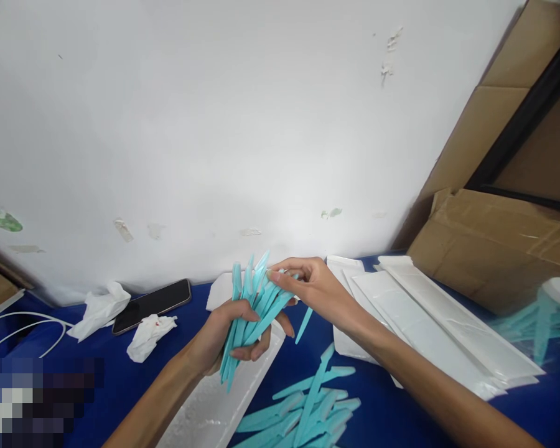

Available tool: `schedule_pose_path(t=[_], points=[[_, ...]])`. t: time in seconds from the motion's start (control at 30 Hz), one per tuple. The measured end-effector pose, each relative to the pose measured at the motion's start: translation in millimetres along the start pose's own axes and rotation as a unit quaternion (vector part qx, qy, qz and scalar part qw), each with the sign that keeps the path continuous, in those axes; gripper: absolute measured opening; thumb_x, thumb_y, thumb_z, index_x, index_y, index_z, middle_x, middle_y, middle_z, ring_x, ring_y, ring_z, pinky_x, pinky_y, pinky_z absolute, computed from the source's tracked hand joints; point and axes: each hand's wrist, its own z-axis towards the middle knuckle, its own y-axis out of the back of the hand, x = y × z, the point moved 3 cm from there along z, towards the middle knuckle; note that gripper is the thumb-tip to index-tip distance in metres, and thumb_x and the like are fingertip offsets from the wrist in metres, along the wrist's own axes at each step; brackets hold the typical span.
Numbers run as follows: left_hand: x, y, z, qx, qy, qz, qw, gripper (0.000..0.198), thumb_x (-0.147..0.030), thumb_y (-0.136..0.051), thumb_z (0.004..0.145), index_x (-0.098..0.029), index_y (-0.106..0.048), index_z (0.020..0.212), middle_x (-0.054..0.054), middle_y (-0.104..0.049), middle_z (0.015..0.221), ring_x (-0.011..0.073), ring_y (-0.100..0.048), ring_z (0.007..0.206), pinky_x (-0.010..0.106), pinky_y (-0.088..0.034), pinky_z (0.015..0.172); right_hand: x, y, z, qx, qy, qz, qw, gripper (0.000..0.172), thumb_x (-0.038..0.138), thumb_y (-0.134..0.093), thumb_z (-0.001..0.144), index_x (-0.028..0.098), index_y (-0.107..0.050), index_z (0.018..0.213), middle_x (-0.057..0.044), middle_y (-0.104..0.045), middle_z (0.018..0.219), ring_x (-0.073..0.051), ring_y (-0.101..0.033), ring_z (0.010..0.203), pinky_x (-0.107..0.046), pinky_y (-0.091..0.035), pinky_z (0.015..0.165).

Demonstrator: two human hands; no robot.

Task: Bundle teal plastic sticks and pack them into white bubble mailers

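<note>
My left hand is wrapped around a bunch of turquoise eyebrow razors, their ends fanning out above and below the fist. At the upper right of the bunch, my right hand has its thumb and fingers closed on the razors' ends. One more razor points down just below the right hand; its upper end is hidden behind the fingers. Below the hands lies a loose pile of the same razors. Under my left forearm rests a white padded mailer, partly covered by the arm.
White mailers lie stacked to the right on the blue table. Farther right are a clear bag of razors and cardboard boxes. A phone, crumpled tissues and a white cable lie left. A wall stands behind.
</note>
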Motion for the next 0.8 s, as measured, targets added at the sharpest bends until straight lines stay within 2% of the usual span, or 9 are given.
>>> schedule_pose_path(t=[0.17,0.27,0.37,0.5,0.8], points=[[-0.6,0.3,-1.5,0.007,-0.004,0.002,1.0,0.04,-0.022,-0.041,0.078,-0.002,-0.066,0.102,0.001,-0.05,0.046,0.0054,-0.021,0.032,0.022,-0.015,0.036,5.7,-3.0,-2.8,0.0,0.0,0.014,1.0,0.034,0.052,-0.068,0.084,0.02,-0.071,0.097,0.002,-0.059,0.068,-0.009,-0.05,0.055,-0.023,-0.043,0.053],[2.5,-1.3,-1.1,0.017,0.012,-0.002,1.0,0.04,-0.023,-0.042,0.074,-0.003,-0.067,0.097,0.001,-0.048,0.045,0.0052,-0.02,0.032,0.022,-0.014,0.036,9.3,-6.7,-5.7,0.033,0.0,0.031,0.999,0.037,0.056,-0.061,0.088,0.019,-0.067,0.09,0.005,-0.051,0.061,-0.008,-0.041,0.048,-0.023,-0.038,0.049],[7.2,-5.5,1.1,0.035,0.033,-0.009,0.999,0.04,-0.024,-0.042,0.069,-0.002,-0.069,0.09,0.003,-0.048,0.045,0.005,-0.02,0.031,0.023,-0.013,0.035,8.8,-10.0,-7.2,0.062,-0.015,0.044,0.997,0.041,0.06,-0.06,0.087,0.02,-0.066,0.095,0.006,-0.048,0.057,-0.006,-0.034,0.041,-0.022,-0.03,0.04],[11.8,-9.1,3.3,0.055,0.049,-0.011,0.997,0.041,-0.025,-0.043,0.067,-0.002,-0.069,0.089,0.003,-0.048,0.046,0.005,-0.021,0.032,0.022,-0.012,0.035,4.4,-11.5,-5.6,0.068,-0.025,0.067,0.995,0.043,0.06,-0.063,0.084,0.019,-0.065,0.097,0.006,-0.051,0.057,-0.005,-0.034,0.037,-0.02,-0.023,0.033],[9.1,-9.4,4.0,0.065,0.044,-0.015,0.997,0.041,-0.025,-0.044,0.066,-0.001,-0.07,0.087,0.003,-0.05,0.047,0.0051,-0.021,0.031,0.023,-0.012,0.035,2.5,-10.7,-3.5,0.047,-0.013,0.063,0.997,0.042,0.06,-0.066,0.082,0.018,-0.062,0.087,0.009,-0.045,0.052,-0.005,-0.034,0.037,-0.019,-0.023,0.033]])
